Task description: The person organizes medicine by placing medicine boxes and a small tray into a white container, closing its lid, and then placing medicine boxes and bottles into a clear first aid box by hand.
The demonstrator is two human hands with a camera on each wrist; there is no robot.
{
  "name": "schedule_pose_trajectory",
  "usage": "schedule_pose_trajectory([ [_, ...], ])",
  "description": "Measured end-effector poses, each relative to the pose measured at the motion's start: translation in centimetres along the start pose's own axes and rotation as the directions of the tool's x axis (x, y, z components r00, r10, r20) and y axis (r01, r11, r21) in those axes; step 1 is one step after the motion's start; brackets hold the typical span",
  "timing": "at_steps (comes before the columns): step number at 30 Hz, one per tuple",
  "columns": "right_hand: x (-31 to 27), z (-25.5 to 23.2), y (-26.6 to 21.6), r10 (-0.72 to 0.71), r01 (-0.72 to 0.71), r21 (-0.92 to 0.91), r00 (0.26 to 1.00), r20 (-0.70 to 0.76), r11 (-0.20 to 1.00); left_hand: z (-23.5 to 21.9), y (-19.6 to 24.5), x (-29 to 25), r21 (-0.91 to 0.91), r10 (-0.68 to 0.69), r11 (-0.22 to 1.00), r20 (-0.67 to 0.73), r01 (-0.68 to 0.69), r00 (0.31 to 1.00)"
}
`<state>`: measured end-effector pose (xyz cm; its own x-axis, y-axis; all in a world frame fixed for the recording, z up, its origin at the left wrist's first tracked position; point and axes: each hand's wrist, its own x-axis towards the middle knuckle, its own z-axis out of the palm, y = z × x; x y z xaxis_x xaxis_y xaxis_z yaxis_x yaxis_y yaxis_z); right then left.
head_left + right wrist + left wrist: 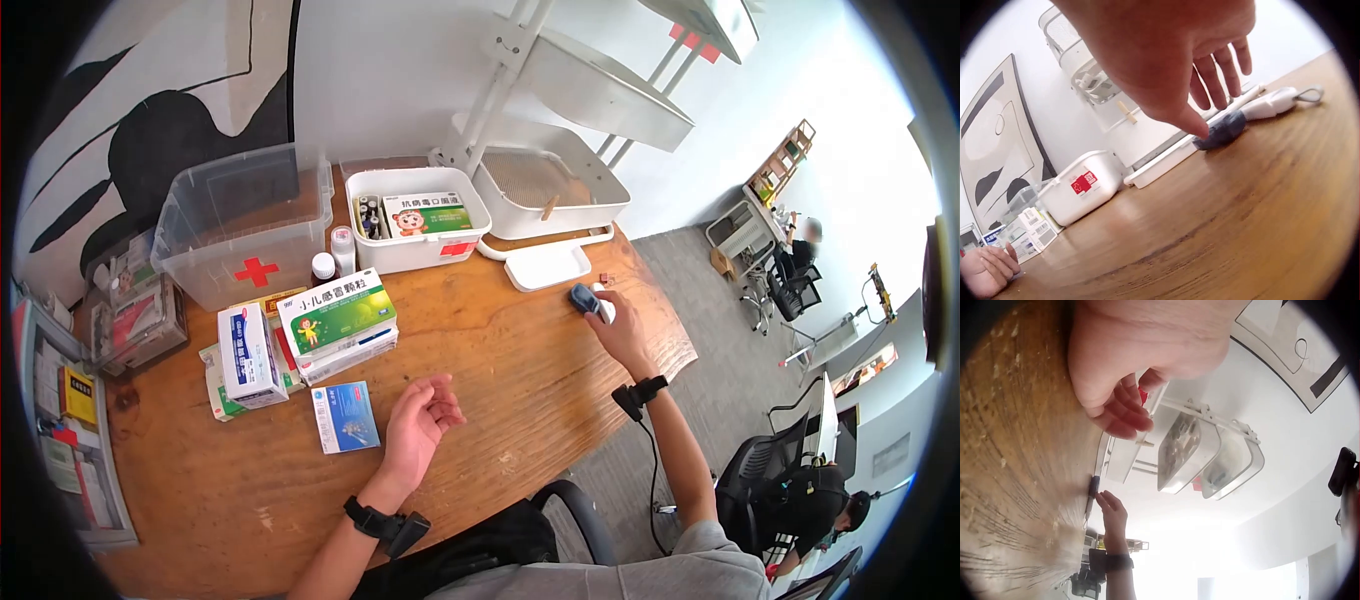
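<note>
At the table's right side, the right hand [622, 335] reaches over a small dark blue and white device [584, 298]. In the right wrist view the thumb is at the dark part [1222, 130] of the device, with the other fingers extended above it; a white part with a grey loop lies beyond. The left hand [415, 430] rests near the table's front, palm turned inward, fingers loosely curled with nothing in them. To its left lies a blue and white box [346, 417]. In the left wrist view the left hand [1129, 369] hangs loosely curled above the wood.
Medicine boxes [340, 315] and two bottles stand left of centre. Behind them are a clear bin [215, 240] with a red cross and a white box [425, 255] holding packages. A white tray [548, 268] lies before the shelf rack [555, 215]. A framed case [85, 450] stands far left.
</note>
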<state>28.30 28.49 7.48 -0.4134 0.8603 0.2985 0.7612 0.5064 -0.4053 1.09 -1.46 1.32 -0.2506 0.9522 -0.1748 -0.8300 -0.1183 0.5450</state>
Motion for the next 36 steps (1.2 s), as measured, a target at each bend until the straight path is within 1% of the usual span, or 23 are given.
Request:
schedule_pose_trajectory([
  [2,0.5,0.5,0.3,0.0,0.003,-0.033,0.996,0.087,0.999,0.0,0.1,0.0,-0.008,0.0,1.0,0.004,0.001,1.0],
  [6,1.8,2.2,1.5,-0.031,0.033,-0.026,0.998,0.06,0.999,-0.4,0.1,0.0,-0.044,-0.017,0.999,0.005,0.018,1.0],
  [7,2.3,3.1,2.9,-0.096,0.098,-0.071,0.995,0.027,0.993,-0.4,0.0,0.0,-0.048,-0.013,0.999,0.001,0.013,1.0],
  [8,2.6,3.4,2.9,-0.164,0.162,-0.117,0.987,-0.003,0.98,-0.4,0.0,0.1,-0.049,-0.018,0.999,0.012,0.019,1.0],
  [9,2.8,3.5,3.0,-0.171,0.17,-0.116,0.985,0.002,0.979,-0.5,0.0,0.1,-0.05,-0.022,0.998,0.021,0.023,1.0],
  [11,3.0,2.4,0.7,-0.113,0.129,-0.137,0.986,0.12,0.982,-0.7,-0.2,0.2,-0.054,-0.015,0.998,0.025,0.017,1.0],
  [12,3.1,2.1,-0.6,-0.119,0.135,-0.136,0.985,0.123,0.982,-0.7,-0.3,0.3,-0.053,-0.016,0.998,0.035,0.018,0.999],
  [14,3.2,2.0,-3.1,-0.28,0.283,-0.097,0.959,0.037,0.954,-0.7,-0.2,0.2,-0.05,-0.012,0.999,0.036,0.014,0.999],
  [15,3.4,2.6,-3.4,-0.279,0.281,-0.097,0.96,0.035,0.955,-0.6,-0.2,0.2,-0.044,-0.013,0.999,0.039,0.014,0.999],
  [17,3.9,3.8,-4.3,-0.499,0.502,-0.059,0.864,0.063,0.863,-0.7,-0.4,0.3,-0.055,-0.012,0.998,0.046,0.014,0.999],
  [18,3.7,4.3,-4.7,-0.501,0.504,-0.057,0.864,0.057,0.862,-0.7,-0.3,0.3,-0.071,-0.008,0.997,0.048,0.011,0.999],
  [20,2.8,4.5,-7.2,-0.493,0.499,-0.07,0.865,0.089,0.863,-0.6,-0.1,0.2,-0.064,-0.017,0.998,0.046,0.02,0.999],
  [21,1.8,5.0,-8.1,-0.52,0.523,-0.062,0.852,0.067,0.85,-0.6,0.0,0.2,-0.061,-0.036,0.997,0.046,0.038,0.998],
  [24,-2.3,5.2,-11.8,-0.585,0.591,0.001,0.798,0.145,0.807,-0.5,0.1,0.1,-0.062,-0.048,0.997,0.062,0.052,0.997],
  [25,-3.9,5.4,-12.8,-0.583,0.589,0.002,0.799,0.151,0.808,-0.3,0.2,0.1,-0.067,-0.052,0.996,0.058,0.056,0.997],
  [27,-7.0,5.6,-14.4,-0.702,0.693,0.113,0.698,0.145,0.712,0.6,0.5,-0.2,-0.043,-0.049,0.998,-0.001,0.049,0.999],
  [28,-8.3,5.5,-15.6,-0.691,0.682,0.112,0.708,0.147,0.723,0.5,0.6,-0.2,-0.04,-0.064,0.997,0.001,0.064,0.998],
  [30,-10.8,5.0,-17.2,-0.655,0.629,0.197,0.748,0.109,0.752,0.2,0.9,-0.5,-0.162,0.0,0.987,0.1,0.017,0.995],
  [31,-11.3,4.7,-17.1,-0.67,0.637,0.221,0.731,0.13,0.738,0.8,1.3,-0.8,-0.129,0.019,0.992,0.049,-0.012,0.999],
  [32,-11.5,4.0,-17.0,-0.655,0.624,0.213,0.744,0.131,0.752,0.8,1.3,-0.8,-0.126,0.0,0.992,0.058,0.007,0.998],
  [34,-10.9,2.1,-16.7,-0.604,0.565,0.28,0.794,0.073,0.776,0.4,1.5,-0.8,-0.135,0.026,0.991,0.11,-0.011,0.994],
  [35,-9.9,2.3,-13.9,-0.572,0.555,0.213,0.82,0.023,0.804,0.6,1.6,-0.8,-0.129,0.007,0.992,0.094,0.005,0.996],
  [36,-8.2,2.3,-11.0,-0.476,0.478,0.091,0.878,-0.043,0.874,0.7,1.5,-0.7,-0.134,0.006,0.991,0.093,0.006,0.996],
])
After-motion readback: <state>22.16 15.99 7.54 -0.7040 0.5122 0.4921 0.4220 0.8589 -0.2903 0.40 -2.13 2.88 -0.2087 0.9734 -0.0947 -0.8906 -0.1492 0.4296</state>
